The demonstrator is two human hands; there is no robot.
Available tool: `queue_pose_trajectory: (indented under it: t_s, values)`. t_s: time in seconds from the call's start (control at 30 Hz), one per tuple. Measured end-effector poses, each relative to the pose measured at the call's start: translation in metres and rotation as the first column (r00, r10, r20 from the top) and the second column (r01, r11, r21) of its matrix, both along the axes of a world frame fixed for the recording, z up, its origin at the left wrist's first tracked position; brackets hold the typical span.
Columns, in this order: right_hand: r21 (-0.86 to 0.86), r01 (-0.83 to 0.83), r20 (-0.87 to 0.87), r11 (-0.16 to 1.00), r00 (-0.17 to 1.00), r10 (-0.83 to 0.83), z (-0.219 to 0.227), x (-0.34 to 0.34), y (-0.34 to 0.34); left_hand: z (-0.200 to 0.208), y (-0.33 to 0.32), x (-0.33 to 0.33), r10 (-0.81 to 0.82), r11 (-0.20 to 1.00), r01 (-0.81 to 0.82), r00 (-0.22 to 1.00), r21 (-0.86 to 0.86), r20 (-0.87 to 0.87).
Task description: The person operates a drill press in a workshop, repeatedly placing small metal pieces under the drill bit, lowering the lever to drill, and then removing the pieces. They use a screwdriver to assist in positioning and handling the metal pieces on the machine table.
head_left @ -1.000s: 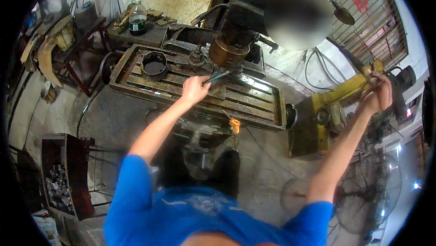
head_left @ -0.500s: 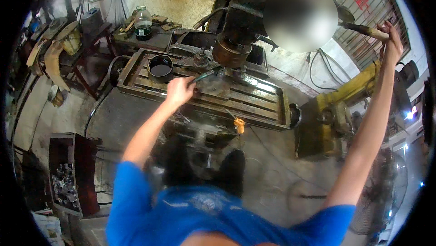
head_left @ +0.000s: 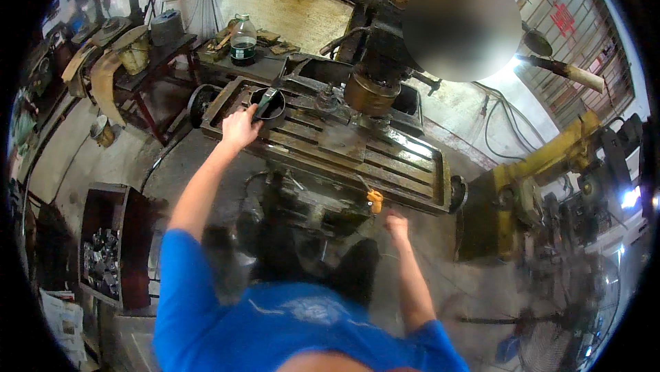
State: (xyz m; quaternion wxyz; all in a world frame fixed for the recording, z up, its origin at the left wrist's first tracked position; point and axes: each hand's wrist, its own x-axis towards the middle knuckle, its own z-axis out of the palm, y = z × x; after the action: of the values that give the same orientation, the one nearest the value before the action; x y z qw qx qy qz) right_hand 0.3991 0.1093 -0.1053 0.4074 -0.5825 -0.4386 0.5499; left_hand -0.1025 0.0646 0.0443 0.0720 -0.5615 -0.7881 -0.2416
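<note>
My left hand [head_left: 240, 128] is closed around a green-handled brush [head_left: 265, 102], held slanting at the black round pot [head_left: 273, 116]. The pot stands on the left part of the slotted milling machine table [head_left: 385, 159], with dark liquid inside. Whether the brush tip touches the liquid is hard to see. My right hand [head_left: 396, 225] is curled just below the table's front edge, beside an orange-yellow rag-like piece [head_left: 374, 200]. Its fingers are closed, but anything inside them is hidden. The machine's spindle head [head_left: 372, 90] hangs over the middle of the table.
A wooden-handled lever [head_left: 581, 76] juts out at the upper right. Behind the table stands a clear bottle with dark liquid [head_left: 243, 42]. A box of metal pieces [head_left: 103, 258] sits on the left. Yellow machinery [head_left: 546, 155] stands to the right.
My right hand has let go of the lever and come down beside the orange-yellow piece. My left hand has carried the brush left from near the spindle to the pot. The view has shifted slightly.
</note>
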Motion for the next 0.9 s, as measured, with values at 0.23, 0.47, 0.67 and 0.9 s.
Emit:
queue_pose_trajectory:
  t_s: [0.23,0.47,0.67,0.9]
  values:
    - [0.068,-0.137,0.159,0.988,0.979,0.125,-0.027,-0.045,0.013,0.013,-0.044,-0.026,-0.002,0.997,-0.002,0.998,0.077,0.061]
    - [0.438,-0.225,0.004,0.870,0.968,0.249,0.140,-0.029,-0.015,-0.003,-0.187,-0.134,0.174,0.976,-0.200,0.954,0.087,0.243]
    - [0.048,-0.721,0.831,0.692,0.413,0.373,0.189,-0.055,-0.057,-0.031,-0.289,-0.191,0.354,0.867,-0.484,0.761,0.114,0.543]
    - [-0.078,-0.664,0.995,0.744,0.000,0.105,0.198,-0.132,0.001,-0.063,-0.386,-0.215,0.607,0.756,-0.654,0.715,0.025,0.348]
